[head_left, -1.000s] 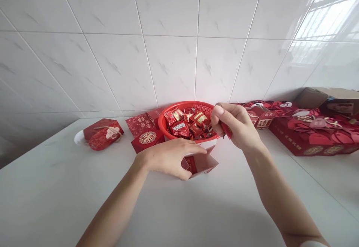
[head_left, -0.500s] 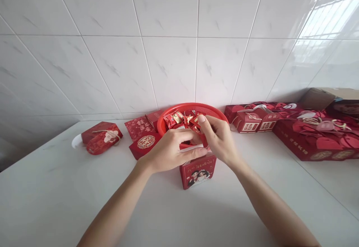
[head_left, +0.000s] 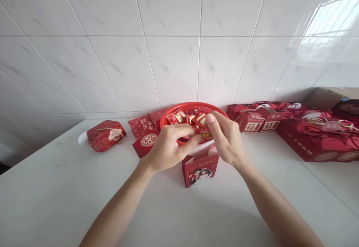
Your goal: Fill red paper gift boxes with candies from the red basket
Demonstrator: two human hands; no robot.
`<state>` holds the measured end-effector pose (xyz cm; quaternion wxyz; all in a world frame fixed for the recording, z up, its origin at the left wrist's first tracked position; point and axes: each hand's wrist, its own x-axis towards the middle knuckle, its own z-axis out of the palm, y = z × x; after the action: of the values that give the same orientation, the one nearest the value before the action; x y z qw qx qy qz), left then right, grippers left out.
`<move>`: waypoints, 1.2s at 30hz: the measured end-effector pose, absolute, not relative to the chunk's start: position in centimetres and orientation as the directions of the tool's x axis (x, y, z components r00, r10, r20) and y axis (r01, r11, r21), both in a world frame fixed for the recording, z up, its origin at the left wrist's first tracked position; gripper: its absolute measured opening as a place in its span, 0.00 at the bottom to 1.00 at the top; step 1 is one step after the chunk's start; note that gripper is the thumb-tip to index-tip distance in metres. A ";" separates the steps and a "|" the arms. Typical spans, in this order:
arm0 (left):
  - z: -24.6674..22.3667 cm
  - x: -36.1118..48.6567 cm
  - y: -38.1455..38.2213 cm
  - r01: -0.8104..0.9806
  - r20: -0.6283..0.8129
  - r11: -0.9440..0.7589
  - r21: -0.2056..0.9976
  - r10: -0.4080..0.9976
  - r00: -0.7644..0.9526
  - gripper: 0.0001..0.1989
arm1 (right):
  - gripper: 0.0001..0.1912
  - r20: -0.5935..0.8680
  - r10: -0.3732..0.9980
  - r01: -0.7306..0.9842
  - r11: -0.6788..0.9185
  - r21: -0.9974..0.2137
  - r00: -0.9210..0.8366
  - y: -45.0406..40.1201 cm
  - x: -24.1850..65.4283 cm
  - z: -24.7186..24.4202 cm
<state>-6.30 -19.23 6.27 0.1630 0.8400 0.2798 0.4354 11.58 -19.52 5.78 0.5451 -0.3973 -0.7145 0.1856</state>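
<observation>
Red cardboard gift box, upright on white desk, top open; left hand and right hand pinch wrapped candies over it, touching red basket rim behind; bare desk in front, stacked red boxes right

A white worktop carries a small red box near the middle, a red basket behind it, flat red packets alongside — and stacked red boxes at right.
</observation>
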 end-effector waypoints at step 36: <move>5.7 -6.5 -18.8 0.312 0.740 -0.801 0.510 0.594 0.315 0.05 | 0.14 0.506 0.789 0.237 0.596 -0.767 -0.349 -19.4 14.6 7.3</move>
<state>-6.48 -18.84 5.71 0.1377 0.7991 0.2835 0.5120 14.63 -19.44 7.26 0.4616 -0.3353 -0.7649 0.2989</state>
